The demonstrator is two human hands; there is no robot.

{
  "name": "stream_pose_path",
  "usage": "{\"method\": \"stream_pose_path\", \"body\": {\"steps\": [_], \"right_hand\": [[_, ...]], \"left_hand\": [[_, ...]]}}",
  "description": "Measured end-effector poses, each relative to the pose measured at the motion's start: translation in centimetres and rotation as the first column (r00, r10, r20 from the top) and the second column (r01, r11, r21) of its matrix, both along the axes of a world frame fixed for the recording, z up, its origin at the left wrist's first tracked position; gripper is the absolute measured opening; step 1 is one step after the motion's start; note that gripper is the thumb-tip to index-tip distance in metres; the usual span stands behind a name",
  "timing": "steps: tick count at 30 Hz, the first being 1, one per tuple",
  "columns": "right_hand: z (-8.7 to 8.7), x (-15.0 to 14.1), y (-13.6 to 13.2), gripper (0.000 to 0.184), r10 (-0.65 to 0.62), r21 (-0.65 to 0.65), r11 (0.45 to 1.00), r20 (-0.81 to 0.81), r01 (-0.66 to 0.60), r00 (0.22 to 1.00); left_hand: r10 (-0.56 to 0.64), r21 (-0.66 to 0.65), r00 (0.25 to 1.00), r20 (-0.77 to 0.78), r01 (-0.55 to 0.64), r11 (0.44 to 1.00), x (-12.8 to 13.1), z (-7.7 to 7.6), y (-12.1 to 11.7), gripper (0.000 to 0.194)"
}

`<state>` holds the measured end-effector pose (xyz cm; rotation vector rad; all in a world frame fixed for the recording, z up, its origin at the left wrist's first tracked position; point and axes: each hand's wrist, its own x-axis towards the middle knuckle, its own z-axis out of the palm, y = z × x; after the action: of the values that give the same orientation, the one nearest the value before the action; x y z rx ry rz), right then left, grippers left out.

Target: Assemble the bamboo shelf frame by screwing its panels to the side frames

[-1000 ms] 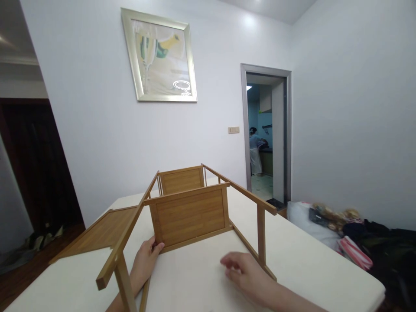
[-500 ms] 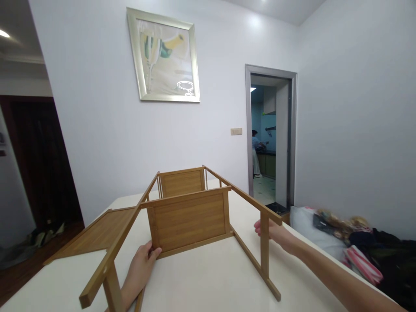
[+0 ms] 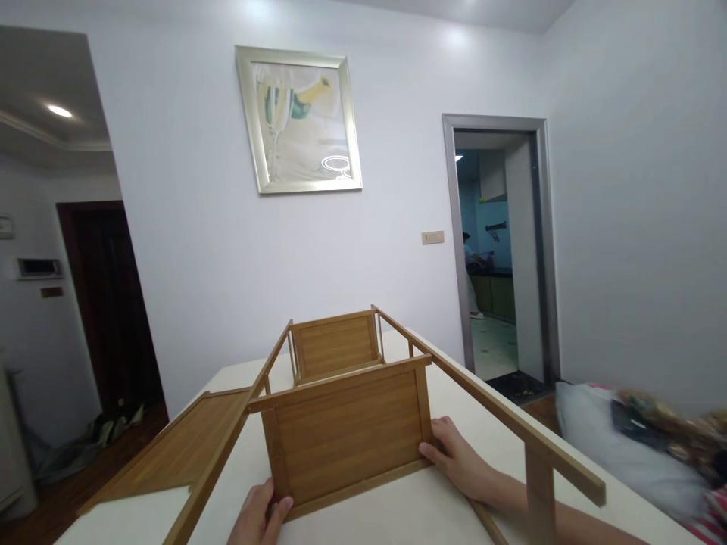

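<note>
While the left hand (image 3: 257,518) holds the near shelf (image 3: 349,433) by its lower left corner, the right hand (image 3: 456,456) grasps its right edge; it stands between both grips, the far shelf (image 3: 338,347) beyond.

The person's left hand (image 3: 262,515) and right hand (image 3: 457,454) pinch, thumbs angled inward, fingers apparently curled but partly hidden; the right forearm (image 3: 505,490) slants from lower right.

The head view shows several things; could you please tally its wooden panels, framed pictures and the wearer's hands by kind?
Wooden panels: 3 (near panel, far panel, flat panel)
Framed picture: 1
Hands: 2 (left hand, right hand)
Total: 6
</note>
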<state>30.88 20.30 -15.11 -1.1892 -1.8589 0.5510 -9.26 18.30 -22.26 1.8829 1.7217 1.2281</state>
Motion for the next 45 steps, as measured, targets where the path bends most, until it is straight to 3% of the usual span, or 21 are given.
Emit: {"method": "stream_pose_path", "body": {"steps": [6,11,15,23,26,29,32,35,38,42,45], "right_hand": [[-0.9,-0.5,3.1,0.024,-0.043,0.003,0.999,0.005,0.042,0.999],[-1.2,-1.4,5.7,0.026,-0.112,-0.012,0.994,0.009,0.112,0.994],[-1.4,-1.8,7.4,0.027,-0.140,0.048,0.989,0.091,0.136,0.986],[-2.3,-1.9,9.1,0.027,-0.230,0.093,0.971,0.076,0.222,0.970],[-2.1,-1.9,9.3,0.025,-0.136,0.097,0.986,-0.020,0.137,0.991],[-1.6,-1.9,9.6,0.032,-0.013,0.013,1.000,-0.067,0.014,0.998],[-1.6,-1.6,10.2,0.037,0.005,-0.030,1.000,-0.054,-0.007,0.999],[-2.0,-1.2,11.1,0.036,0.039,-0.031,0.999,-0.031,-0.040,0.999],[-2.8,-1.0,12.0,0.037,0.038,-0.014,0.999,-0.023,-0.039,0.999],[-3.7,-1.0,12.7,0.039,-0.001,0.019,1.000,-0.009,0.001,1.000],[-3.7,-1.1,12.7,0.039,-0.041,0.042,0.998,0.031,0.040,0.999]], "left_hand": [[0.031,-0.006,0.999,-0.025,-0.031,0.999,0.2,0.3,1.7,0.035],[0.051,-0.018,0.999,-0.017,-0.052,0.998,0.7,1.7,3.7,0.035],[0.070,-0.067,0.996,-0.047,-0.073,0.995,0.9,2.7,5.1,0.033],[0.111,-0.066,0.993,-0.047,-0.114,0.991,1.0,2.3,6.9,0.038],[0.113,-0.020,0.993,-0.030,-0.114,0.993,0.9,2.3,7.0,0.039],[0.131,-0.016,0.991,0.003,-0.131,0.991,0.8,2.3,7.1,0.040],[0.148,0.003,0.989,0.021,-0.148,0.989,0.6,2.3,7.2,0.044],[0.236,0.142,0.972,0.003,-0.234,0.962,0.3,2.1,7.6,0.052],[0.284,0.211,0.954,0.098,-0.299,0.931,0.1,1.9,8.2,0.057],[0.028,0.080,0.972,0.235,-0.048,0.996,-0.4,2.0,8.9,0.050],[-0.012,0.044,0.974,0.227,0.002,0.999,-0.5,2.2,9.0,0.048]]}}
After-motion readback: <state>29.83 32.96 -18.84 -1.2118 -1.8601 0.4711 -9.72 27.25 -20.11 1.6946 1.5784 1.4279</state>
